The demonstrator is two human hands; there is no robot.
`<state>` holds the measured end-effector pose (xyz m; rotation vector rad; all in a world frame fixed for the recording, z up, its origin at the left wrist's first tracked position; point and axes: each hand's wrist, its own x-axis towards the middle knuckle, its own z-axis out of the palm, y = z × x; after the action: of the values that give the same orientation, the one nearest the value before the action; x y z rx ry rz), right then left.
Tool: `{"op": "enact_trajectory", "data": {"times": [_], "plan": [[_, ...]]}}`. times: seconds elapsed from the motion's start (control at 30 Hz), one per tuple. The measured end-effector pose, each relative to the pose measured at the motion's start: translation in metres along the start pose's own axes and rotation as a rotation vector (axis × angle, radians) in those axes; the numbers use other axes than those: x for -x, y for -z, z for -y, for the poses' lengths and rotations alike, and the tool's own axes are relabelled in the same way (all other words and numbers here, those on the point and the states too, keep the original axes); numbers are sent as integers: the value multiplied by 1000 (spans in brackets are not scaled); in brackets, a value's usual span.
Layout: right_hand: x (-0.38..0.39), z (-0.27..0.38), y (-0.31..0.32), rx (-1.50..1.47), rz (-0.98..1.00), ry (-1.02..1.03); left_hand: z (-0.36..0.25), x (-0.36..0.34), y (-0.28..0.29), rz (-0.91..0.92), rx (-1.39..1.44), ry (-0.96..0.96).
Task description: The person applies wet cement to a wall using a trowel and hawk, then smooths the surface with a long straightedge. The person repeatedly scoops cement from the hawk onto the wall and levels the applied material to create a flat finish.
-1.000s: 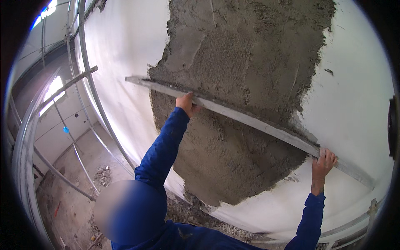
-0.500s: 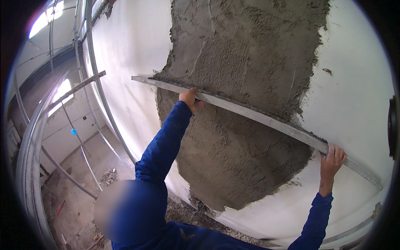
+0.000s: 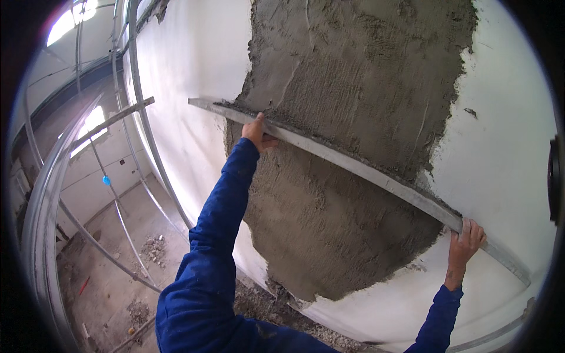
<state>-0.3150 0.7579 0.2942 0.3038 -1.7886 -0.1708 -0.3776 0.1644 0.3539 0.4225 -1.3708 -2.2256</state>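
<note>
A long grey metal straightedge (image 3: 359, 168) lies aslant across a patch of wet grey mortar (image 3: 353, 70) on a white wall, its left end higher than its right. Mortar has gathered along its upper edge. Near the left end, my left hand (image 3: 256, 134) is closed around the bar, thumb side up, with some fingers curled under it. My right hand (image 3: 467, 242) grips it nearer the right end, just past the mortar's right border, with its fingers over the top. Below the bar, the mortar (image 3: 329, 235) continues down to a ragged lower edge.
Metal scaffold tubes (image 3: 147, 126) and a shiny upright profile (image 3: 47, 235) stand at the left. A bar (image 3: 112, 122) crosses them. Rubble (image 3: 154, 250) lies on the dusty floor, with more debris along the wall's foot. A dark object (image 3: 554, 179) shows at the right rim.
The straightedge has slid slightly left across the mortar, its left end rising. My left hand has shifted toward that end. The whole view has moved a little.
</note>
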Motion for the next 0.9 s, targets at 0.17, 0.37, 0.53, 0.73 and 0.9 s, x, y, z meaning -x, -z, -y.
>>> {"op": "enact_trajectory", "data": {"times": [0.17, 0.37, 0.53, 0.73, 0.9], "plan": [[-10, -5, 10, -16, 27, 65, 34, -35, 22, -92, -58, -7], [-23, -4, 12, -3, 67, 77, 61, -66, 30, -196, -146, -64], [-11, 0, 5, -8, 62, 2, 42, -70, 23, -162, -77, -66], [3, 3, -3, -35, 44, -54, 17, -57, 11, -184, -110, -86], [30, 3, -11, 34, 54, -96, -11, -59, -6, -117, -163, -190]]}}
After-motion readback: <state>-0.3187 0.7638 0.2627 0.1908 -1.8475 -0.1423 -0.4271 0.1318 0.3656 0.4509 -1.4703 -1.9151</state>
